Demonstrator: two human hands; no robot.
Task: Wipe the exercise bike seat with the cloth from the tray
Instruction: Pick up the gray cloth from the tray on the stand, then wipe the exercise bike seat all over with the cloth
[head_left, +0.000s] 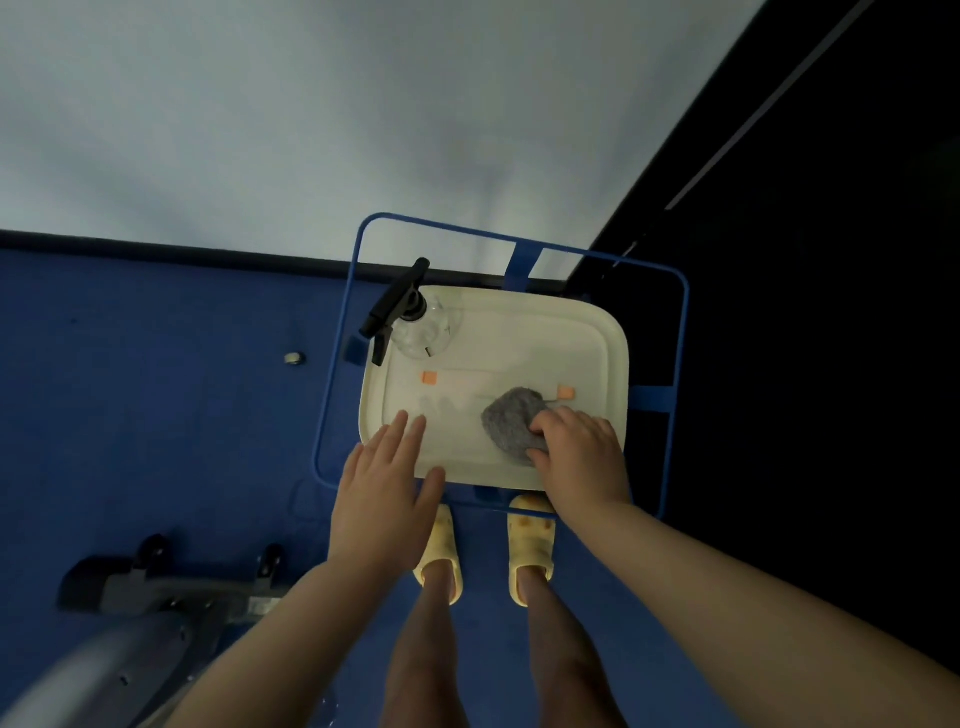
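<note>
A crumpled grey cloth (510, 420) lies on the right part of a cream tray (613, 353) that rests in a blue wire-frame stand. My right hand (579, 454) has its fingers closed on the cloth's near right edge. My left hand (387, 480) hovers flat with fingers spread over the tray's near left corner and holds nothing. At the lower left, the grey base and frame of the exercise bike (156, 597) shows; its seat is out of view.
A clear spray bottle with a black trigger head (410, 317) stands on the tray's far left corner. Two small orange tags (429, 378) lie on the tray. The blue stand frame (684, 332) rings the tray. White wall behind, dark panel at right, blue floor below.
</note>
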